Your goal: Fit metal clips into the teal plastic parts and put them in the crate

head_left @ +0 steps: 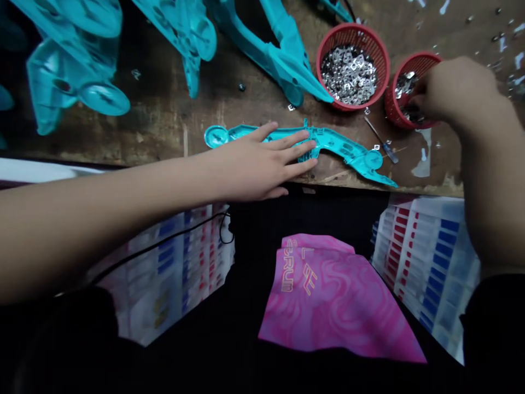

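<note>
My left hand [262, 161] lies with spread fingers over a long turquoise plastic part [344, 143] near the table's front edge, covering its middle. The part's round left end and its pointed right end show on either side. My right hand [455, 90] reaches into the smaller red basket [396, 106], which holds small metal pieces [406, 85]. Its fingers are bent down inside the basket, and their tips are hidden. Close by on the left stands a larger red basket [383, 57] filled with small shiny metal clips [348, 74].
More turquoise plastic parts [283, 52] lie along the back and left of the wooden table [164, 120]. A small screwdriver [388, 148] rests below the baskets. Loose clips and screws are scattered at the right. A pink printed cloth [328, 306] covers my lap.
</note>
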The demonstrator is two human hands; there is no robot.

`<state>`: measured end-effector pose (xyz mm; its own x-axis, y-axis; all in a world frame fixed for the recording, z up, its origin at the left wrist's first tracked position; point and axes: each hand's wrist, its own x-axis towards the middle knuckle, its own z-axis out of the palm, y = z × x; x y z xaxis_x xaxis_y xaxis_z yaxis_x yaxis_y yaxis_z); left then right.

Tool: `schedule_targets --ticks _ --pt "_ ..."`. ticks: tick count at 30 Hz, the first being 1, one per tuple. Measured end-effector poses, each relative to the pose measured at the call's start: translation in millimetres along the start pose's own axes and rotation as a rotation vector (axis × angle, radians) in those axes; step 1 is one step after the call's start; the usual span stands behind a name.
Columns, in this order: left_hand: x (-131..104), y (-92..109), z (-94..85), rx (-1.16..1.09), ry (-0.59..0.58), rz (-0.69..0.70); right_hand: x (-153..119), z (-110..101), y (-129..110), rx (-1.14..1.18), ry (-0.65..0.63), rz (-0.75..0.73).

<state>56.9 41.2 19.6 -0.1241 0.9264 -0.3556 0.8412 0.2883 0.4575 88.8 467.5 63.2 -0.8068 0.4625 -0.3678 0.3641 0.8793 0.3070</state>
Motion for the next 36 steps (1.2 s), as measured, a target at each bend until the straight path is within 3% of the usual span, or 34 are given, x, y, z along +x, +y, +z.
schedule_targets --ticks 7,9,11,15,21,24,26,31,33,36 --pt "16 9 9.5 0.125 -0.024 -0.054 -8 -11 17 0.12 0.278 -0.16" --pt "15 7 10.0 0.141 -0.016 -0.105 -12 -11 17 0.248 0.319 -0.196" --pt "13 8 5.4 0.16 -0.011 -0.145 -16 -9 15 0.522 0.334 -0.211" --pt "10 24 -14.3 0.214 0.019 -0.164 -30 -9 5 1.056 0.234 -0.273" --pt "30 55 -30.0 0.328 -0.008 -0.13 -46 -13 -17 1.317 0.012 -0.319" --pt "40 52 -22.9 0.273 0.083 -0.042 -49 -10 -30 1.33 -0.094 -0.268" --pt "42 43 -14.6 0.226 0.13 -0.004 -52 -7 -39 1.286 -0.094 -0.241" --pt "47 20 0.2 0.173 0.055 -0.052 -64 0 -58 1.239 -0.157 -0.302" --pt "49 17 -4.9 0.13 0.074 -0.028 -65 3 -61 1.175 -0.202 -0.402" --pt "40 22 -29.7 0.014 0.179 0.034 -61 9 -61 0.943 -0.142 -0.487"
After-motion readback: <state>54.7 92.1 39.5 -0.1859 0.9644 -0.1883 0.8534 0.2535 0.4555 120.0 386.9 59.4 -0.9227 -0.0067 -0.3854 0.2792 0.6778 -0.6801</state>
